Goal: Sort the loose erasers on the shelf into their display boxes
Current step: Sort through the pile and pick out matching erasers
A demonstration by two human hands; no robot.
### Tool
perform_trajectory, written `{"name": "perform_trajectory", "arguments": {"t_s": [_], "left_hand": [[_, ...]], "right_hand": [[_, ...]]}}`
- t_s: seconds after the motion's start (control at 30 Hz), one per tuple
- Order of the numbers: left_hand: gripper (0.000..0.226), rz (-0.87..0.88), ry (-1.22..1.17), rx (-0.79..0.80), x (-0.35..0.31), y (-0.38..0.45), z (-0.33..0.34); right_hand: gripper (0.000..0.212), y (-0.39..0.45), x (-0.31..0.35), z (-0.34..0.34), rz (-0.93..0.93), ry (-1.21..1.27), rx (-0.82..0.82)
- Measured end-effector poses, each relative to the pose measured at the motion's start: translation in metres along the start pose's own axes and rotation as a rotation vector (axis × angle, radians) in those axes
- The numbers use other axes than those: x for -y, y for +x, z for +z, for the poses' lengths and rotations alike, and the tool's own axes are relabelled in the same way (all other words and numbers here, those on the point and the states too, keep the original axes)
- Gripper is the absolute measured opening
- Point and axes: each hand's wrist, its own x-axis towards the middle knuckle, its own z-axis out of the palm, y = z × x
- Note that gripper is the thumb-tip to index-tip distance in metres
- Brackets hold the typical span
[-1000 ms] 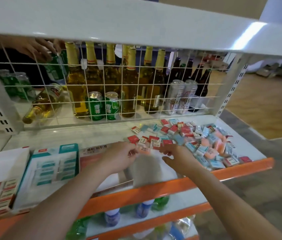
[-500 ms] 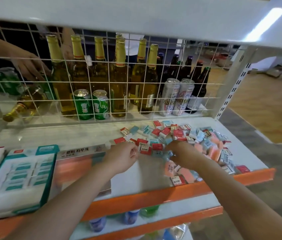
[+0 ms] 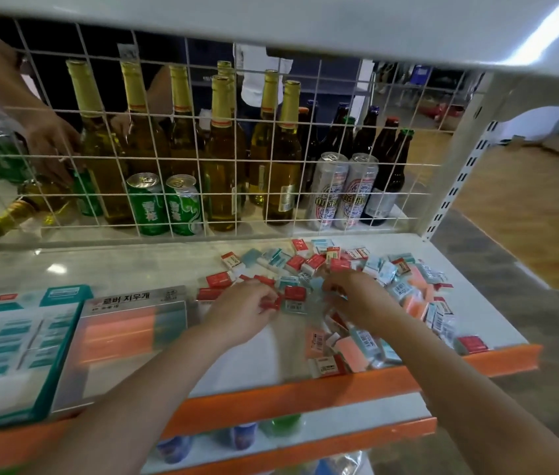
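Both hands have been pushed further into the eraser pile (image 3: 367,289): a red eraser (image 3: 268,304) is pinched by the left hand (image 3: 242,311), while some are gripped under the curled right hand (image 3: 356,298).

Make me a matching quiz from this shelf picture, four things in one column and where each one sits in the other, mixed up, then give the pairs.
Things:
1. teal-edged cardboard display box
2. two green drink cans
3. two silver drink cans with red print
4. heap of small loose wrapped erasers

Places:
A. behind the wire grid, right of the tall bottles
B. front shelf, right part
C. front shelf, left end
D. behind the wire grid, in front of the gold-capped bottles

Pairs: 1-C, 2-D, 3-A, 4-B
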Motion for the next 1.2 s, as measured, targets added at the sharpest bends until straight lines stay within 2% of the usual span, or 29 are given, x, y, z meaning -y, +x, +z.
{"name": "perform_trajectory", "arguments": {"t_s": [0.17, 0.33, 0.57, 0.7, 0.87, 1.03, 1.2], "left_hand": [[0.031, 0.074, 0.186, 0.059, -0.012, 0.002, 0.014], [0.034, 0.074, 0.351, 0.089, -0.019, 0.004, 0.020], [0.026, 0.079, 0.292, 0.038, -0.024, 0.002, 0.016], [0.020, 0.042, 0.184, 0.024, -0.018, -0.006, 0.015], [0.032, -0.017, 0.091, 0.059, -0.006, -0.015, 0.013], [0.016, -0.042, 0.062, -0.016, 0.013, -0.029, 0.001], [0.012, -0.028, 0.089, -0.023, 0.028, -0.042, -0.006]], "right_hand": [[0.022, -0.004, -0.008, -0.001, 0.075, 0.091, -0.072], [0.024, -0.011, -0.011, 0.005, 0.131, 0.118, -0.097], [0.027, -0.027, -0.002, 0.004, 0.174, 0.122, -0.110], [0.027, -0.033, 0.003, 0.007, 0.168, 0.142, -0.118], [0.028, -0.042, 0.014, 0.011, 0.182, 0.171, -0.111], [0.029, -0.043, 0.034, 0.021, 0.163, 0.188, -0.145], [0.029, -0.040, 0.061, 0.039, 0.132, 0.123, -0.112]]}}
